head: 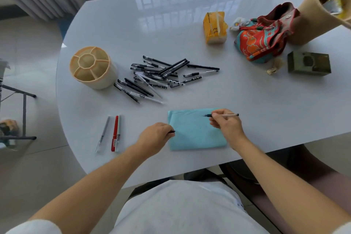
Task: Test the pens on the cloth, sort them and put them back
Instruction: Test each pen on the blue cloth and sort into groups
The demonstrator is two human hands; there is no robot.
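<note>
Lying left of the cloth (197, 131): three pens (115, 133), side by side.

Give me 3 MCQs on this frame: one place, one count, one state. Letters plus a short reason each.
1. Where does the pen holder stand relative to the pile of pens?
A. To its left in the picture
B. To its right in the picture
C. On the cloth

2. How many pens lie set apart to the left of the cloth?
A. One
B. Three
C. Six

3. What is the right hand doing?
A. Resting flat and empty on the table
B. Holding a pen with its tip over the cloth
C. Reaching into the pen holder

Answers:
1 A: the holder stands left of the heap on the table.
2 B: a grey, a red and a pale one lie side by side.
3 B: its grip pinches a slim pen, tip pointing over the cloth's far edge; the left hand holds a small dark piece at the cloth's left edge.
</note>
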